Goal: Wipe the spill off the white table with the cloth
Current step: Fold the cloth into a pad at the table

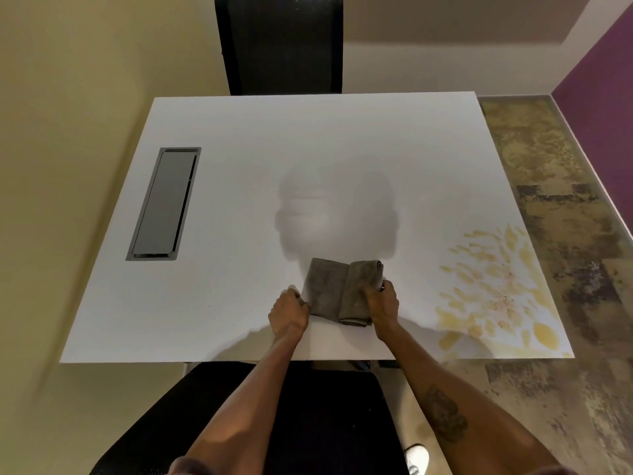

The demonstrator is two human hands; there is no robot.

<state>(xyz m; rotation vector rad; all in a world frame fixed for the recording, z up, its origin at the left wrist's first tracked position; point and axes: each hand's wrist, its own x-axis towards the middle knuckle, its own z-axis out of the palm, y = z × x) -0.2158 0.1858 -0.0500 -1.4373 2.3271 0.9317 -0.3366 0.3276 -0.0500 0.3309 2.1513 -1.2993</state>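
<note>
A grey cloth point(337, 287), folded in half like an open book, lies on the white table point(260, 159) near the front edge. My left hand point(288, 311) pinches the cloth's near left corner. My right hand point(382, 301) grips the thicker folded right side. A yellow spill point(493, 293) of splashes and droplets covers the table's front right corner, well to the right of the cloth and apart from it.
A grey cable hatch point(163, 204) is set flush into the table's left part. A black chair back point(281, 42) stands behind the far edge, and a black chair seat point(308, 416) lies under my arms. Mottled floor point(561, 207) runs along the right.
</note>
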